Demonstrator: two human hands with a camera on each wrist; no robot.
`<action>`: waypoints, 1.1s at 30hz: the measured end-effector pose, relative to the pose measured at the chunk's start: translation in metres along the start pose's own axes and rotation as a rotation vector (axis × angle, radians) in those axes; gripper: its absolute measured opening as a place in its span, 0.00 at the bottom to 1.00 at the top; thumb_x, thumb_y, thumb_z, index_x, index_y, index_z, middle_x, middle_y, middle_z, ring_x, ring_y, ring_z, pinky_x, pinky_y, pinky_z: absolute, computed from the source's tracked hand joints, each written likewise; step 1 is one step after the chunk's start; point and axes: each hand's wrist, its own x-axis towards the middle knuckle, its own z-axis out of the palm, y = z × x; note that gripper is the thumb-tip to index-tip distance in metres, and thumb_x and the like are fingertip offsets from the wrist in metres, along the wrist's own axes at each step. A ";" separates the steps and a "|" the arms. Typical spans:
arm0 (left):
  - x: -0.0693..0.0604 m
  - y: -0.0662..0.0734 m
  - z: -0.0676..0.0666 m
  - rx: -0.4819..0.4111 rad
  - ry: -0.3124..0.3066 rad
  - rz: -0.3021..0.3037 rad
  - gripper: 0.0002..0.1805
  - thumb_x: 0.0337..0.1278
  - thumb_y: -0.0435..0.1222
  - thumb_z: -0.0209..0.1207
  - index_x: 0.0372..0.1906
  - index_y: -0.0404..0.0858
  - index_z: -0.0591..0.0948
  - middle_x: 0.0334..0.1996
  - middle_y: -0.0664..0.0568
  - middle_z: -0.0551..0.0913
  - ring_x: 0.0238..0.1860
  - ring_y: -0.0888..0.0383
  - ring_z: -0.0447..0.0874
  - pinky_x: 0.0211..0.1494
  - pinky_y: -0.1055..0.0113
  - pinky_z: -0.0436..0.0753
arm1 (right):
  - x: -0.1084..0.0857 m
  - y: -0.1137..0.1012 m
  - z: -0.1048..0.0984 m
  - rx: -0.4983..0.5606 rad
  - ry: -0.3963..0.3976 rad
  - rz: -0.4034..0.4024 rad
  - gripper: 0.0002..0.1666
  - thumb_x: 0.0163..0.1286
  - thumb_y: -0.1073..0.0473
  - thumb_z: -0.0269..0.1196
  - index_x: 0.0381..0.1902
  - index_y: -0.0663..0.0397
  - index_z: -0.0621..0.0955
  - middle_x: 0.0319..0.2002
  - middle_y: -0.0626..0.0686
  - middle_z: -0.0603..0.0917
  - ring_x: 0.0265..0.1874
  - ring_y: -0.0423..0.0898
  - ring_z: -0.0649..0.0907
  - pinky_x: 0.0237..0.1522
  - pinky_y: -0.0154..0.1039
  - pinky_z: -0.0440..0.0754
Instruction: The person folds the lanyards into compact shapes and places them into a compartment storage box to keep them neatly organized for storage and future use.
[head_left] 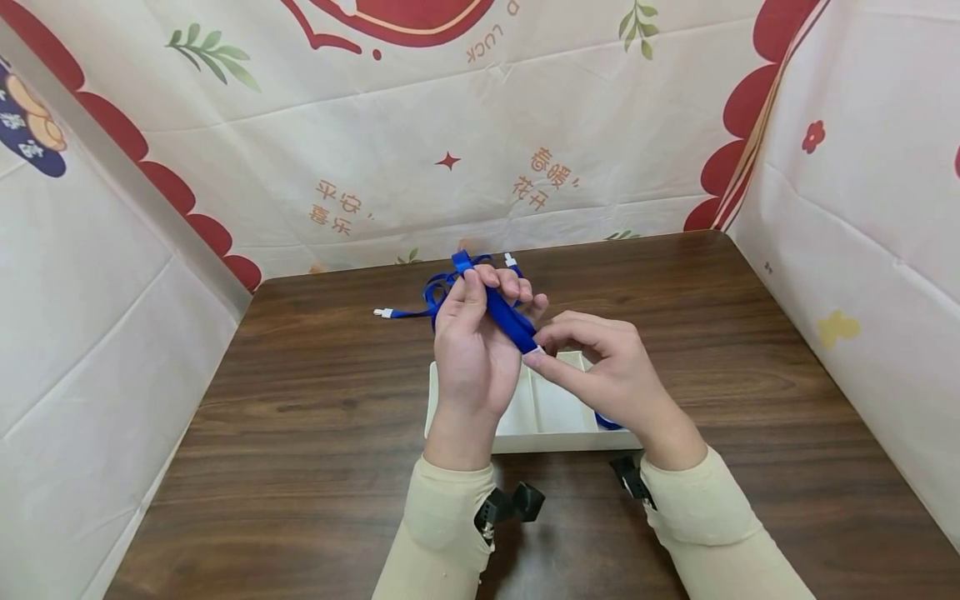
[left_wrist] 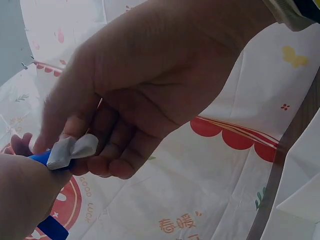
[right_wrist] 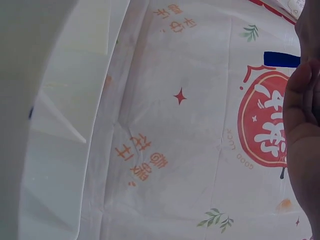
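Note:
A blue lanyard [head_left: 510, 321], folded into a flat strip, lies across my left hand [head_left: 476, 354]. The left thumb pinches its upper end against the fingers. At the lower end, my right hand [head_left: 607, 358] pinches the strip between thumb and fingers. A white clip [left_wrist: 75, 149] at this end shows in the left wrist view, by the right fingertips. In the right wrist view, a short length of the blue strap [right_wrist: 281, 59] sticks out beside a hand at the right edge.
Behind the left hand, loose blue lanyards [head_left: 433, 293] with white clips [head_left: 383, 313] lie on the brown table [head_left: 315, 400]. A white divided tray [head_left: 555, 442] stands beneath the hands, with a blue coil [head_left: 607, 422] in its right part. Printed cloth [head_left: 420, 108] hangs around the table.

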 end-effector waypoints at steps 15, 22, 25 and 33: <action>0.001 -0.004 -0.008 0.350 0.145 0.167 0.17 0.86 0.39 0.46 0.42 0.42 0.84 0.32 0.55 0.86 0.36 0.60 0.86 0.44 0.71 0.85 | 0.003 -0.004 -0.005 -0.046 0.118 -0.233 0.11 0.70 0.60 0.74 0.39 0.66 0.88 0.33 0.59 0.89 0.35 0.41 0.85 0.43 0.28 0.86; 0.003 -0.007 -0.006 0.371 0.071 0.220 0.16 0.82 0.42 0.50 0.46 0.38 0.85 0.32 0.55 0.85 0.32 0.59 0.84 0.42 0.70 0.88 | 0.001 -0.002 -0.005 -0.152 0.064 -0.147 0.16 0.61 0.73 0.76 0.47 0.65 0.87 0.37 0.57 0.90 0.36 0.40 0.86 0.47 0.26 0.87; 0.004 -0.007 -0.007 0.429 0.082 0.254 0.20 0.81 0.44 0.51 0.50 0.32 0.85 0.32 0.55 0.85 0.34 0.58 0.83 0.41 0.69 0.87 | 0.002 -0.003 -0.005 -0.189 0.060 -0.127 0.23 0.58 0.77 0.76 0.53 0.66 0.86 0.37 0.56 0.90 0.35 0.40 0.85 0.47 0.25 0.86; 0.005 -0.007 -0.008 0.543 0.098 0.318 0.30 0.77 0.50 0.53 0.53 0.23 0.82 0.30 0.57 0.84 0.39 0.58 0.81 0.40 0.70 0.85 | 0.006 -0.006 -0.005 -0.221 -0.019 -0.083 0.16 0.62 0.77 0.73 0.44 0.57 0.88 0.37 0.50 0.90 0.37 0.39 0.85 0.47 0.27 0.85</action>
